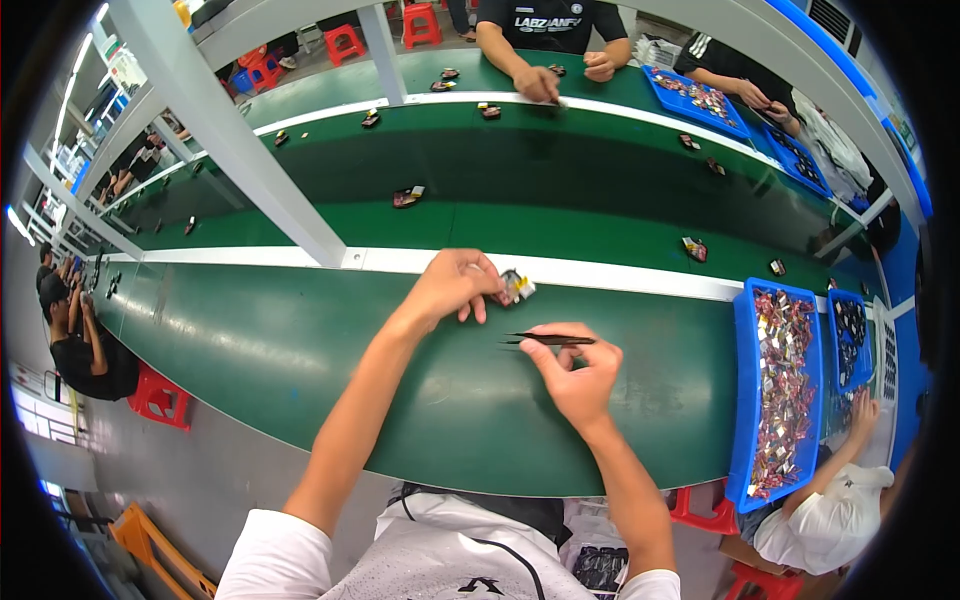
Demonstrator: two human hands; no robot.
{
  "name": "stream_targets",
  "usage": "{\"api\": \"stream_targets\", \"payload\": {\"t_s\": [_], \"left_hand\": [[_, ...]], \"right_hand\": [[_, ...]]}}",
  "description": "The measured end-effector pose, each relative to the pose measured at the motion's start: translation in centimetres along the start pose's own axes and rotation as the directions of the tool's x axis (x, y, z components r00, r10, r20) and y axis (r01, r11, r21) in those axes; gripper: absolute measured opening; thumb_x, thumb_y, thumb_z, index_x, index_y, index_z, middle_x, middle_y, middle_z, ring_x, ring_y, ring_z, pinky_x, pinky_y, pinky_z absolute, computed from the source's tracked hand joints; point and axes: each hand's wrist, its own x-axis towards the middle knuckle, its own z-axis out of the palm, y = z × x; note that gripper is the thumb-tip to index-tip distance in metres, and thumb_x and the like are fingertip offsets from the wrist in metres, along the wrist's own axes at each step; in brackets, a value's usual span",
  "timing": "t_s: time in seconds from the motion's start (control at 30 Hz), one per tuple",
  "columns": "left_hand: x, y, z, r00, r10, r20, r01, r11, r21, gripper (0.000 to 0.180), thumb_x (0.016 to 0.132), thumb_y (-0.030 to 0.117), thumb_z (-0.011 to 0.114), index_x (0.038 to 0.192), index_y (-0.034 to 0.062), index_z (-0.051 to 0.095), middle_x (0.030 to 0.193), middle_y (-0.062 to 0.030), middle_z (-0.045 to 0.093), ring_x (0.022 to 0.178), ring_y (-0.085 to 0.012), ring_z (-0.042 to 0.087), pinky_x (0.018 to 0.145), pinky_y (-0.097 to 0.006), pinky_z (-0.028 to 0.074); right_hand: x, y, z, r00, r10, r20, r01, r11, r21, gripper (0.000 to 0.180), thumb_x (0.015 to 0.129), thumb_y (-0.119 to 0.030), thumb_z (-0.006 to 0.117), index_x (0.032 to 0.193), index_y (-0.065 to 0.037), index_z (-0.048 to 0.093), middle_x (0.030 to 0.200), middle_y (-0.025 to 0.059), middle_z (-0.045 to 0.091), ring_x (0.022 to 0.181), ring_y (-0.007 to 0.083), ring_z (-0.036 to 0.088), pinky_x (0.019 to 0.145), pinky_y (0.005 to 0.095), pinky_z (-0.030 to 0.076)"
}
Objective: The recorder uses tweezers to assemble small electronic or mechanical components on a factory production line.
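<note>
Three blue trays (745, 400) on this side — one pair of tweezers (550, 340), one small part (517, 287) held.

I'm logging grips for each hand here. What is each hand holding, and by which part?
The left hand pinches a small silvery part by its left edge. The right hand holds dark tweezers by the rear end, tips pointing left.

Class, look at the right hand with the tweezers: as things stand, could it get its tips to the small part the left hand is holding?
Probably yes. The right hand aims the tweezers toward the small part pinched by the left hand, with only bare green table between.
</note>
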Motion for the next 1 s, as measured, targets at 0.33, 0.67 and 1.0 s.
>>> {"api": "stream_targets", "payload": {"t_s": [0.33, 0.67, 1.0], "left_hand": [[-4.3, -4.3, 0.3, 0.995, 0.074, -0.069, -0.073, 0.997, 0.012, 0.013, 0.094, 0.008, 0.067, 0.099, -0.0039, 0.067, 0.077, -0.0064, 0.072, 0.053, -0.0072, 0.059, 0.041, -0.022, 0.037], [-4.8, -3.5, 1.8, 0.986, 0.103, -0.132, -0.1, 0.994, 0.032, 0.016, 0.093, 0.007, 0.068, 0.102, -0.0059, 0.072, 0.076, -0.0094, 0.073, 0.06, -0.0109, 0.068, 0.046, -0.024, 0.048], [-4.7, -3.6, 3.3, 0.976, 0.156, -0.154, -0.154, 0.988, 0.024, 0.015, 0.093, 0.007, 0.068, 0.103, -0.0039, 0.073, 0.078, -0.0098, 0.073, 0.059, -0.0106, 0.067, 0.048, -0.024, 0.05]], "right_hand": [[-0.1, 1.3, 1.7, 0.953, 0.291, 0.083, -0.303, 0.91, 0.284, 0.013, 0.083, 0.003, 0.079, 0.094, 0.002, 0.072, 0.077, -0.0007, 0.067, 0.055, -0.0007, 0.042, 0.049, 0.0176, 0.031], [-0.4, 1.8, 1.6, 0.964, 0.262, 0.047, -0.266, 0.955, 0.132, 0.011, 0.084, 0.001, 0.079, 0.092, 0.002, 0.072, 0.067, -0.0049, 0.061, 0.052, -0.0012, 0.039, 0.047, 0.0188, 0.026], [0.0, 1.9, 0.2, 0.924, 0.372, 0.088, -0.382, 0.896, 0.226, 0.01, 0.085, 0.001, 0.078, 0.093, 0.002, 0.072, 0.068, -0.0045, 0.06, 0.053, -0.0016, 0.039, 0.048, 0.018, 0.026]]}}
